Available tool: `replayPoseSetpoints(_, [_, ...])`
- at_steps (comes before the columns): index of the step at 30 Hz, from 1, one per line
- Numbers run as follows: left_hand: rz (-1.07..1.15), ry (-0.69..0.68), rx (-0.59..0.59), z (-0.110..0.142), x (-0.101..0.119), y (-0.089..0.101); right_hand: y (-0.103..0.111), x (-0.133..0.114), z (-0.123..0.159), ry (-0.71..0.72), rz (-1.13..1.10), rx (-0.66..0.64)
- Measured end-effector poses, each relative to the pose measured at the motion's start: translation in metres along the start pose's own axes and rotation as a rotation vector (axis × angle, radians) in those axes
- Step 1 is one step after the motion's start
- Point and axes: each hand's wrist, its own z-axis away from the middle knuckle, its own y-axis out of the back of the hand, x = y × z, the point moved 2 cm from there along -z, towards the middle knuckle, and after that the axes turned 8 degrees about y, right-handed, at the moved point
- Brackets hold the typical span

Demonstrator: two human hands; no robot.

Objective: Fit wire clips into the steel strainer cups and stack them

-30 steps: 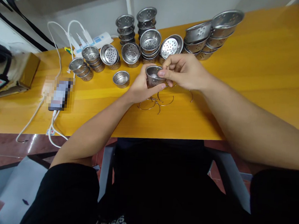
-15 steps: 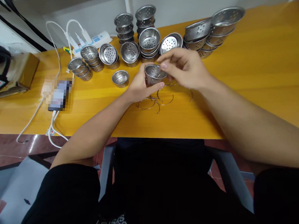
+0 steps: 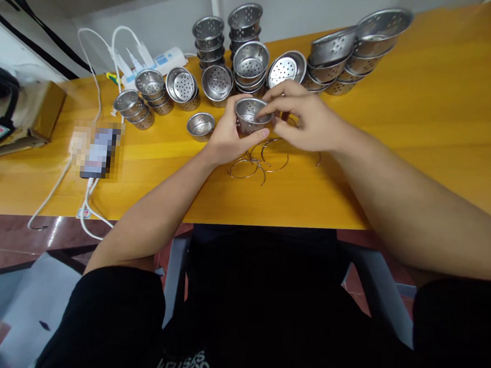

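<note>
My left hand (image 3: 227, 135) is closed around a small perforated metal cup (image 3: 249, 127), held upright over the table with its thumb along the near side. At the cup's right rim is my right hand (image 3: 303, 118). Its index finger reaches down inside the cup while the thumb is by the outer wall, so the hand grips that side. Whether a wire is under the fingertip, I cannot make out. Below the hands, several thin open wire rings (image 3: 274, 170) lie loose on the table. Left of the held cup, a single small metal cup (image 3: 201, 126) stands upright.
Several stacks of perforated metal cups (image 3: 250, 61) line the back of the wooden table (image 3: 434, 130). Larger tilted cups (image 3: 380, 33) stand at the back right. On the left are a power strip (image 3: 168, 61), a blurred-out phone (image 3: 100, 152), white cables and a cardboard box (image 3: 44, 114).
My right index finger has moved from above the rim down into the cup, and the right thumb has dropped to the outer side. My left hand still holds the cup.
</note>
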Motion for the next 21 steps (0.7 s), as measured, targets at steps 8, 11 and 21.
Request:
replayPoseSetpoints(8, [0.045, -0.053, 0.005, -0.001, -0.008, -0.002, -0.014, 0.000, 0.002, -0.046, -0.119, 0.017])
replayPoseSetpoints(11, [0.058, -0.016, 0.004, 0.000, 0.001, -0.001, -0.015, -0.001, 0.001, -0.068, -0.148, 0.037])
replayPoseSetpoints(21, [0.028, 0.143, 0.028, 0.000, 0.023, 0.003, -0.008, -0.010, -0.004, -0.109, -0.244, 0.090])
